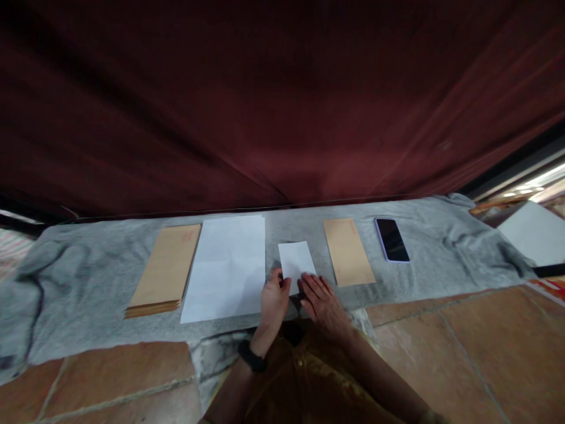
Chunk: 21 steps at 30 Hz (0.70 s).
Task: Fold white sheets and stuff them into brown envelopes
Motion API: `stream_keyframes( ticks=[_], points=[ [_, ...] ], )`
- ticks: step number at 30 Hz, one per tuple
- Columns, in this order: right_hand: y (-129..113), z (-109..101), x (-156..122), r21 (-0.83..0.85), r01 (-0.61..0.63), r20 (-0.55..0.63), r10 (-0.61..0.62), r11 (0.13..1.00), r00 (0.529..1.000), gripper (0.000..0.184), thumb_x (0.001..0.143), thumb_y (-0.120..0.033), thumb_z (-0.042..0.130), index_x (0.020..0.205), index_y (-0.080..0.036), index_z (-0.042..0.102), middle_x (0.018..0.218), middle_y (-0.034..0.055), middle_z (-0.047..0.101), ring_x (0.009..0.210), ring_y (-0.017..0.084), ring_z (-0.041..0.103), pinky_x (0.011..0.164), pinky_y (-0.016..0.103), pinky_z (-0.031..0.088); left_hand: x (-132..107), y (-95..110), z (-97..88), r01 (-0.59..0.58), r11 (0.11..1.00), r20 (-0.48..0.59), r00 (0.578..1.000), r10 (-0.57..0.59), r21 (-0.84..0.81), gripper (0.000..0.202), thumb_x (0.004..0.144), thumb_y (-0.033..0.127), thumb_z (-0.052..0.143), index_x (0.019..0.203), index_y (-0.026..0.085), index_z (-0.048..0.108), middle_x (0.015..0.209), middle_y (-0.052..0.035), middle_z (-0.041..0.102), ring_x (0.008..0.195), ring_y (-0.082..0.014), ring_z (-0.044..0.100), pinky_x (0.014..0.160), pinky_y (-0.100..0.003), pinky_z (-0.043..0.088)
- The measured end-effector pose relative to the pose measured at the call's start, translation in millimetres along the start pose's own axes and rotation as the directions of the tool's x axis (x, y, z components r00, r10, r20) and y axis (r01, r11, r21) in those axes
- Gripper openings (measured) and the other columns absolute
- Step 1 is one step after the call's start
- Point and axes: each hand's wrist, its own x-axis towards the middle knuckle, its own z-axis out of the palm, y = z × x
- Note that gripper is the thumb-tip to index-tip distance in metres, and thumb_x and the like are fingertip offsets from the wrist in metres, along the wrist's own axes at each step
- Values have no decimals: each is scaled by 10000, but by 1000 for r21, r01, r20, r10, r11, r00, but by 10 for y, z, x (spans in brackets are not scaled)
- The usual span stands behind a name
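Observation:
A small white sheet of paper (296, 258), seemingly folded, lies on the grey cloth right in front of me. My left hand (274, 299), with a dark band on its wrist, has thumb and fingers closed on the sheet's lower left edge. Stretched out flat, my right hand (323, 301) rests its fingertips on the lower right part of the same paper. To the left is a stack of large white paper (228, 268). A single brown envelope (349, 252) lies just right of the small sheet.
A stack of brown envelopes (165, 265) sits left of the large paper. At the right lies a phone (392, 240) with a dark screen. Grey cloth (445, 253) covers the surface, rumpled at both ends. A dark red curtain (282, 118) hangs behind; tiled floor (463, 347) shows in front.

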Motion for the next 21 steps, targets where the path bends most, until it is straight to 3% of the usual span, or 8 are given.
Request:
stream_keyframes(
  ticks=[2,5,8,10,12,13,21],
  points=[
    [-10,49,-5,-107,21,36,-17,994,999,515,1033,-313,430,1529,-175,408,1588,106,400,1465,275,374,1219,532,300,-49,-28,17,-68,985,-59,995,78,155,344,931,226,517,1267,171,566,900,-71,737,766,-232,705,683,-331,522],
    [-12,85,-21,-158,24,49,-16,987,999,528,1037,-320,429,1545,-182,379,1609,94,360,1478,266,351,1228,518,284,-189,-94,38,-244,911,-111,949,294,332,388,988,218,417,1353,147,527,1169,-145,703,1040,-274,687,898,-410,544],
    [30,61,-11,-135,33,58,-26,990,998,500,1043,-272,389,1529,-159,401,1586,101,403,1473,244,363,1222,495,305,-385,-205,70,-453,805,14,874,486,383,386,1007,261,417,1358,174,552,1371,-121,625,1280,-263,576,1090,-438,467],
    [87,38,14,-101,53,72,-46,993,996,480,1042,-222,354,1506,-132,433,1555,113,452,1459,223,388,1214,471,327,-502,-297,98,-612,657,147,771,620,440,425,1004,280,442,1404,158,519,1437,-115,586,1351,-255,524,1136,-444,435],
    [155,30,51,-70,68,71,-63,995,996,464,1042,-203,335,1478,-122,471,1525,119,493,1444,213,413,1207,457,343,-578,-378,125,-685,534,221,694,686,495,473,998,314,462,1430,123,493,1479,-135,548,1390,-265,487,1154,-452,412],
    [188,34,74,-60,70,61,-67,996,996,457,1043,-209,337,1468,-126,485,1516,119,503,1439,214,421,1204,457,348,-598,-407,136,-694,500,234,677,698,518,490,996,340,472,1430,113,494,1489,-142,537,1399,-271,478,1156,-453,407],
    [342,147,471,-73,22,-21,-24,997,999,470,1040,-250,381,1481,-112,472,1524,135,490,1430,241,434,1192,458,365,-571,-414,171,-676,466,226,675,703,570,478,991,411,493,1379,139,558,1479,-130,551,1390,-270,489,1176,-450,355]
  ],
)
